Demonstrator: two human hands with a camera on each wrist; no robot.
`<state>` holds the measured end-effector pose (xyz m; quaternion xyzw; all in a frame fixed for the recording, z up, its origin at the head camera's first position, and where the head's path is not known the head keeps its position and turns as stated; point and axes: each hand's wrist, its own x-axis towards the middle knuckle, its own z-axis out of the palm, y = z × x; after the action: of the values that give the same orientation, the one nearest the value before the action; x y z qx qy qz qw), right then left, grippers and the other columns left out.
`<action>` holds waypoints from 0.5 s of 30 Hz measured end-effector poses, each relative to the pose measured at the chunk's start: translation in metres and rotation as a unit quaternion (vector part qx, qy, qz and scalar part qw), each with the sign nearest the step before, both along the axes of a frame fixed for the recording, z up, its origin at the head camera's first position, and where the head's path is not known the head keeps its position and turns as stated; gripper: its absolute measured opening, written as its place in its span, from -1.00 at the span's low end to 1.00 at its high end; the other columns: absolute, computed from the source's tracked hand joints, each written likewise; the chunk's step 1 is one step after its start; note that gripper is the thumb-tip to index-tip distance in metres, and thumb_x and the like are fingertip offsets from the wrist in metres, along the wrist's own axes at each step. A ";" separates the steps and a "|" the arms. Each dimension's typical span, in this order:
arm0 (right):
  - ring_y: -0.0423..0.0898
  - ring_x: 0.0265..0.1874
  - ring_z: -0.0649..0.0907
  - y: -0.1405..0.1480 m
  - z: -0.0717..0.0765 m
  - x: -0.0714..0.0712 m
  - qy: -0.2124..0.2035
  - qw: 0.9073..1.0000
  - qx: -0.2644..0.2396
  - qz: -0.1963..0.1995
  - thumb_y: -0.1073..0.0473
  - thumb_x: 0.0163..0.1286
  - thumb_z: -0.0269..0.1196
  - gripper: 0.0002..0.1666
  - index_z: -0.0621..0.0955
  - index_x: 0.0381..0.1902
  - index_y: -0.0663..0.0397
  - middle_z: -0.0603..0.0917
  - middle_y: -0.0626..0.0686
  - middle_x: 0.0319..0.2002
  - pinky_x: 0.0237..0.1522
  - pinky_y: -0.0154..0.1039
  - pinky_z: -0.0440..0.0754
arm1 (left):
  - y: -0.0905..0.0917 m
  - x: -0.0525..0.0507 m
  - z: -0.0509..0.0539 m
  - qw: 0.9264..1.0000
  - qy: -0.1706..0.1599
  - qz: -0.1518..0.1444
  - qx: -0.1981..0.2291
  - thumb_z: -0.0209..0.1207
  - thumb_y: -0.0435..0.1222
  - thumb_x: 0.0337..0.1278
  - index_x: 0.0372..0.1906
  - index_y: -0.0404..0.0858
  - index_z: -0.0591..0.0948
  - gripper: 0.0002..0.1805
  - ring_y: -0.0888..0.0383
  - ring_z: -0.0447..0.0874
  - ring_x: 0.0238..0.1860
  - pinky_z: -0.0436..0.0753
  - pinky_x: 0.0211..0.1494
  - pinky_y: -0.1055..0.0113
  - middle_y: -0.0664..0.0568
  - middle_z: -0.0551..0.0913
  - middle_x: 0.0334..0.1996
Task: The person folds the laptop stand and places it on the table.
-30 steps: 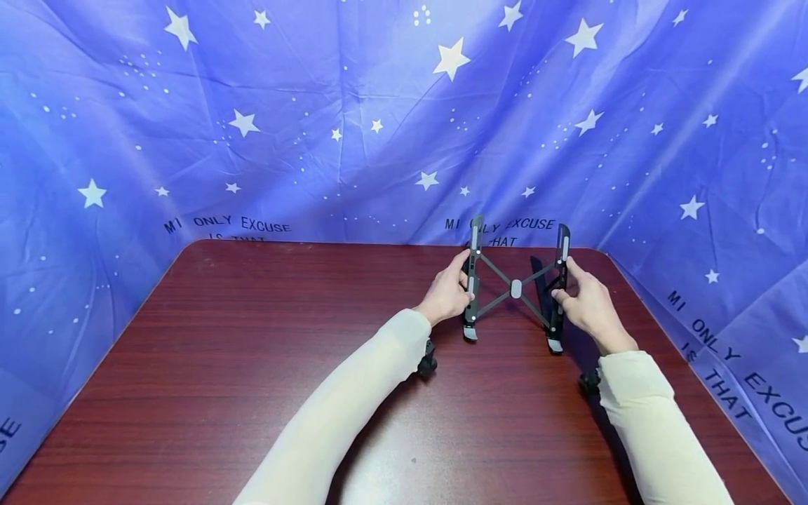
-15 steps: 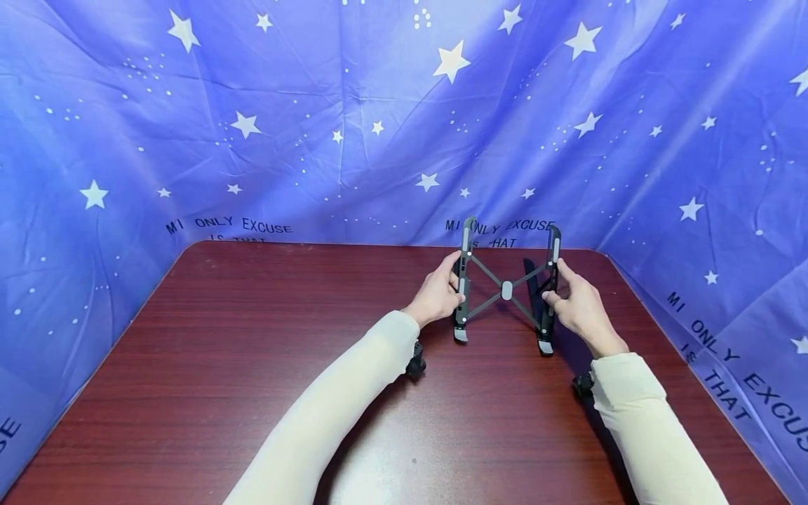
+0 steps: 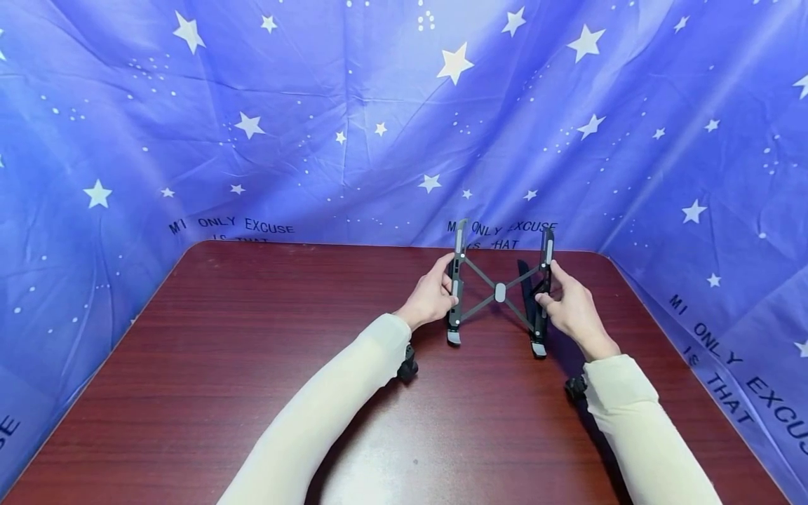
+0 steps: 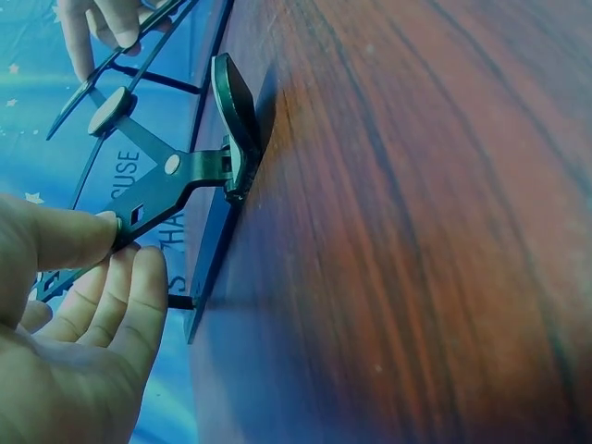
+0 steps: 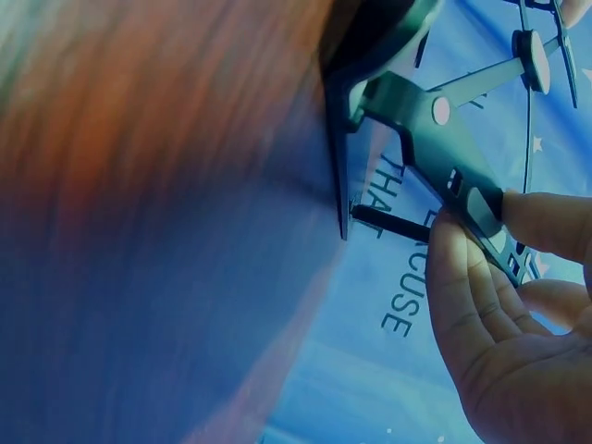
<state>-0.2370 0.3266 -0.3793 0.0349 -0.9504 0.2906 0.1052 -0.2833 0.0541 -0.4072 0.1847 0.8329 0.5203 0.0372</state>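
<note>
A dark grey folding laptop stand (image 3: 500, 292) stands unfolded toward the back right of the table, its crossed bars spread between two slanted side rails. My left hand (image 3: 431, 293) pinches the left rail, thumb on one face and fingers on the other. The right rail is held in the same way by my right hand (image 3: 574, 308). In the left wrist view a hooked front lip (image 4: 236, 102) sticks up near the tabletop. A thin black strut (image 5: 393, 223) joins rail and base bar in the right wrist view. Whether the base bars touch the wood I cannot tell.
The reddish-brown wooden table (image 3: 252, 365) reaches back to a blue star-printed curtain (image 3: 341, 140) that hangs behind it and along both sides. The stand's rail tops overlap the curtain's printed lettering. A black device (image 3: 407, 363) sits under my left wrist.
Both hands have shifted the laptop stand slightly to the left across the table, keeping the same grip on its rails. Its spread looks unchanged.
</note>
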 end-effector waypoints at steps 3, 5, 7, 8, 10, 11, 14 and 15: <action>0.08 -0.28 0.64 -0.004 0.000 -0.001 -0.003 1.000 -0.004 -0.001 0.25 0.34 0.22 -0.10 0.01 0.51 0.10 0.58 0.25 -0.09 -0.28 -0.09 0.51 | -0.005 0.001 0.001 1.000 -0.002 0.003 0.002 0.28 -0.57 -0.02 0.50 -0.01 0.04 0.03 0.20 0.55 -0.45 0.57 -0.34 0.38 0.00 0.53 -0.36; 0.08 -0.28 0.63 -0.007 0.000 -0.001 -0.008 1.000 -0.006 -0.003 0.24 0.35 0.21 -0.10 0.01 0.51 0.08 0.57 0.24 -0.08 -0.30 -0.10 0.52 | -0.008 0.002 0.001 1.000 -0.002 0.004 0.001 0.28 -0.57 -0.02 0.50 -0.02 0.03 0.02 0.19 0.55 -0.46 0.57 -0.34 0.38 0.02 0.52 -0.37; 0.07 -0.27 0.62 -0.010 0.001 -0.001 -0.013 1.000 -0.006 -0.003 0.24 0.36 0.20 -0.10 0.00 0.51 0.06 0.56 0.23 -0.08 -0.30 -0.10 0.52 | -0.010 0.003 0.001 1.000 0.001 0.007 -0.002 0.28 -0.57 -0.03 0.50 -0.02 0.04 0.02 0.20 0.55 -0.46 0.57 -0.33 0.38 0.03 0.52 -0.38; 0.07 -0.28 0.63 -0.011 0.001 -0.001 -0.014 1.000 -0.006 -0.002 0.24 0.36 0.20 -0.10 0.00 0.51 0.07 0.56 0.24 -0.07 -0.32 -0.12 0.52 | -0.011 0.003 0.000 1.000 0.003 0.009 -0.003 0.28 -0.57 -0.04 0.49 -0.03 0.05 0.02 0.20 0.55 -0.46 0.57 -0.33 0.38 0.03 0.52 -0.39; 0.05 -0.31 0.62 -0.014 0.001 0.000 -0.016 1.000 -0.004 0.001 0.25 0.36 0.20 -0.10 0.00 0.51 0.07 0.55 0.24 -0.07 -0.34 -0.13 0.52 | -0.014 0.003 -0.001 1.000 0.004 0.012 -0.002 0.28 -0.58 -0.05 0.49 -0.03 0.06 0.02 0.21 0.55 -0.46 0.57 -0.33 0.40 0.03 0.52 -0.39; 0.05 -0.33 0.63 -0.016 0.001 -0.001 -0.014 1.000 -0.004 0.003 0.25 0.36 0.20 -0.10 0.01 0.51 0.09 0.56 0.24 -0.06 -0.34 -0.12 0.52 | -0.015 0.004 -0.001 1.000 0.006 0.014 -0.001 0.28 -0.58 -0.06 0.49 -0.04 0.07 0.02 0.22 0.55 -0.46 0.57 -0.33 0.40 0.03 0.52 -0.40; 0.05 -0.35 0.63 -0.020 0.001 -0.002 -0.004 1.000 -0.002 0.007 0.27 0.34 0.21 -0.11 0.03 0.50 0.12 0.56 0.25 -0.07 -0.30 -0.10 0.52 | -0.018 0.004 -0.002 1.000 0.015 0.018 0.003 0.28 -0.60 -0.08 0.48 -0.05 0.08 0.01 0.22 0.55 -0.47 0.57 -0.33 0.41 0.03 0.52 -0.41; 0.05 -0.35 0.63 -0.021 0.001 -0.002 -0.001 1.000 -0.002 0.008 0.27 0.34 0.21 -0.11 0.04 0.50 0.12 0.57 0.25 -0.07 -0.29 -0.09 0.51 | -0.019 0.004 -0.002 1.000 0.016 0.019 0.005 0.28 -0.60 -0.08 0.48 -0.05 0.08 0.01 0.22 0.55 -0.47 0.57 -0.33 0.41 0.03 0.52 -0.42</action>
<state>-0.2394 0.3058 -0.3781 0.0422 -0.9498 0.2930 0.1017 -0.2790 0.0348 -0.4093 0.1776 0.8340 0.5223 0.0134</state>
